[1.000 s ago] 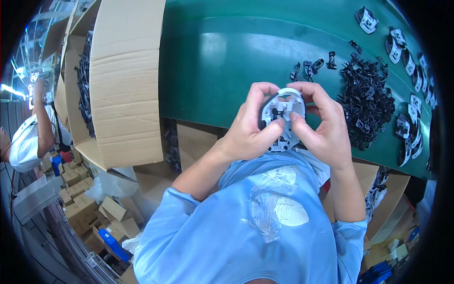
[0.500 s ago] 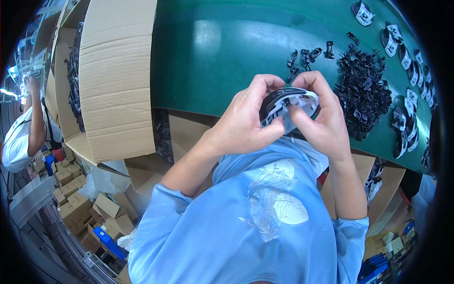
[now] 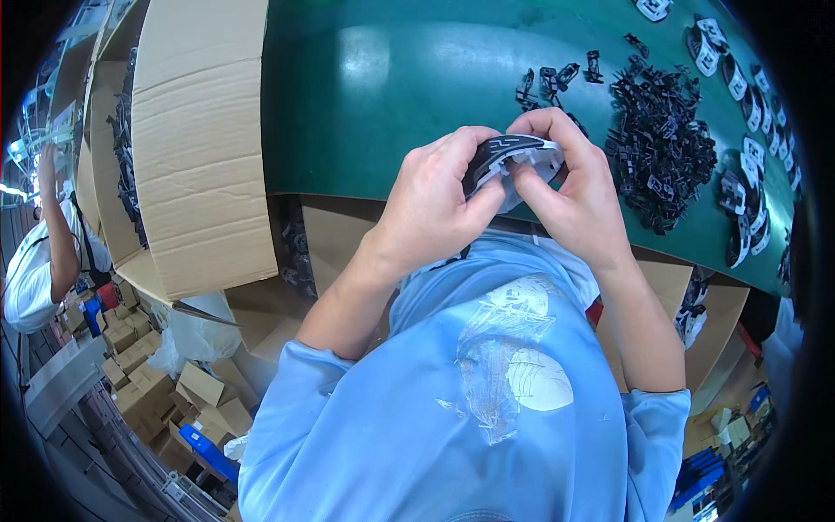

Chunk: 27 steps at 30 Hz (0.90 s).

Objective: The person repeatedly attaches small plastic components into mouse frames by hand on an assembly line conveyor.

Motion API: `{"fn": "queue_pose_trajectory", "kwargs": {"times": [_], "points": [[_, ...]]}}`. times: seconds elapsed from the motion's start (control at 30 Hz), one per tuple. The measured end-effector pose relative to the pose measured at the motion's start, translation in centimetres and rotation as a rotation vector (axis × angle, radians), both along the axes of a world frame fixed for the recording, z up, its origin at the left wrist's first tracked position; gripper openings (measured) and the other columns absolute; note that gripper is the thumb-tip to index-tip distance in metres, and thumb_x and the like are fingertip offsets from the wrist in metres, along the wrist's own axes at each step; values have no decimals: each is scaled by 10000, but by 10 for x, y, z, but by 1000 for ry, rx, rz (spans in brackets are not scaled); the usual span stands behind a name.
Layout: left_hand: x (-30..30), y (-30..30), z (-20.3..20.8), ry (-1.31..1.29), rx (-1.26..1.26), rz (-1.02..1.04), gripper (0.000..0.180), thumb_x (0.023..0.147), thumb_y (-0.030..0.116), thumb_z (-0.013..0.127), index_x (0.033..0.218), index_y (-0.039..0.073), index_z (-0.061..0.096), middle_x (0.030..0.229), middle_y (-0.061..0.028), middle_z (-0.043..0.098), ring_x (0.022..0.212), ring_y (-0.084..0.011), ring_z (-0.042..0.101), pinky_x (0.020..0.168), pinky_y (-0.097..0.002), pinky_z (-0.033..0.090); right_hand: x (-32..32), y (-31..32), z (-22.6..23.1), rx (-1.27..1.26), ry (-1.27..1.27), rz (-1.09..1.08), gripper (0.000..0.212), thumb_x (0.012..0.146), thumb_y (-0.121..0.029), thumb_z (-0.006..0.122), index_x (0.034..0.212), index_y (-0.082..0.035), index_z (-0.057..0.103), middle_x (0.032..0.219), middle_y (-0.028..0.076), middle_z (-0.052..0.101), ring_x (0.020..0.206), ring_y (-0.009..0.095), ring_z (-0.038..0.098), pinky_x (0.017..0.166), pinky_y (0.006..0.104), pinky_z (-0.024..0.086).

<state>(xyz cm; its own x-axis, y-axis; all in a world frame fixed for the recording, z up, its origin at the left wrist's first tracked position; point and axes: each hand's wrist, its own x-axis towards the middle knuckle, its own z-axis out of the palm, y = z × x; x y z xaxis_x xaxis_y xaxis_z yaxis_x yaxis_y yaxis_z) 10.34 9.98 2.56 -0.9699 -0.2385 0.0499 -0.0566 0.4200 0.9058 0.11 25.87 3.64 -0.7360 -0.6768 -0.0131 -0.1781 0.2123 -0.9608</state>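
Observation:
Both hands hold one curved black-and-white plastic part [image 3: 502,153] in front of my body, by the near edge of the green table. My left hand [image 3: 441,191] grips its left side, fingers behind and thumb at the near lower edge. On the other side my right hand [image 3: 571,187] is closed round the rim, its thumb pressed into the white hollow inside. What lies under that thumb is hidden. Just beyond my hands lie several small black plastic clips [image 3: 549,83], and a big heap of the same clips [image 3: 663,143] sits to their right.
Rows of similar black-and-white parts [image 3: 753,165] line the table's [image 3: 374,113] right side. A tall cardboard box [image 3: 204,148] stands at its left edge; another open box [image 3: 722,331] is below right. At far left, a person [image 3: 52,244] works among cartons [image 3: 143,391].
The held part and both hands have shifted slightly left and up in the view. The part is tilted so more of its black outer face shows. Both hands keep their hold.

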Motion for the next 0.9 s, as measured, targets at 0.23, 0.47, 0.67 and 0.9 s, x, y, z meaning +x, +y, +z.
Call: {"fn": "queue_pose_trajectory", "kwargs": {"times": [0.23, 0.47, 0.67, 0.9], "points": [[-7, 2, -5, 25, -145, -6, 309, 866, 65, 684, 1163, -21, 670, 904, -158, 744, 770, -252, 747, 695, -333, 575, -2, 2, -6, 16, 12, -31, 232, 865, -64, 628, 1090, -10, 635, 896, 121, 706, 740, 216, 679, 695, 325, 529], [-4, 1, 5, -92, -138, 90, 316, 847, 112, 701, 1143, 2, 681, 896, -203, 730, 765, -311, 744, 690, -370, 575, -1, -10, -20, -34, 200, 1, 276, 847, -72, 617, 1115, -7, 618, 981, 169, 697, 870, 323, 710, 769, 382, 543], [37, -5, -26, -53, 57, 49, 324, 871, 127, 657, 1168, 26, 573, 886, -236, 693, 809, -427, 702, 680, -493, 551, 15, -2, -29, -46, 11, 231, 455, 815, -34, 708, 1250, 31, 590, 1045, 162, 719, 948, 232, 717, 833, 360, 568], [179, -34, -69, -286, 656, 336, 425, 975, 176, 645, 1360, 18, 558, 1079, -23, 668, 856, -116, 624, 733, -320, 550, 31, -45, -26, -4, 84, 609, 602, 863, -37, 732, 1431, -5, 537, 1242, 176, 698, 1038, 257, 713, 907, 382, 596]]}}
